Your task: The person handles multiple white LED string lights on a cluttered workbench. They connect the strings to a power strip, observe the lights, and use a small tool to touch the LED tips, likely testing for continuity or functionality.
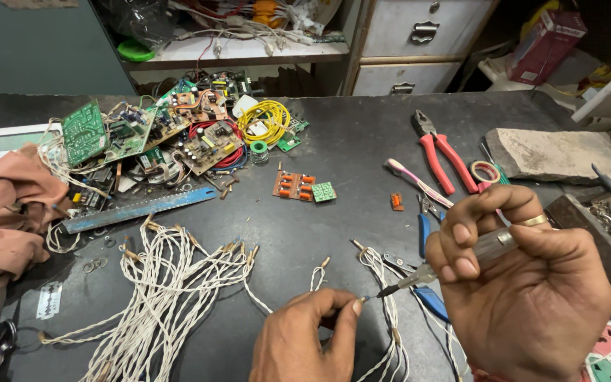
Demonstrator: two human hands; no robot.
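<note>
My right hand (525, 283) grips a soldering iron (433, 271) with a clear handle, its dark tip pointing left. The tip touches the end of a twisted white wire (390, 311) that my left hand (305, 339) pinches between thumb and fingers near the table's front edge. A ring sits on one finger of my right hand. A large bundle of similar twisted white wires (171, 283) with bare copper ends lies to the left of my left hand.
A pile of circuit boards (157, 134), a yellow wire coil (266, 120) and a blue ruler (139, 210) lie at the back left. Red pliers (447, 155), blue-handled cutters (426, 233), a tape roll (484, 171), a stone slab (560, 152) and a pink cloth (1, 212) are around.
</note>
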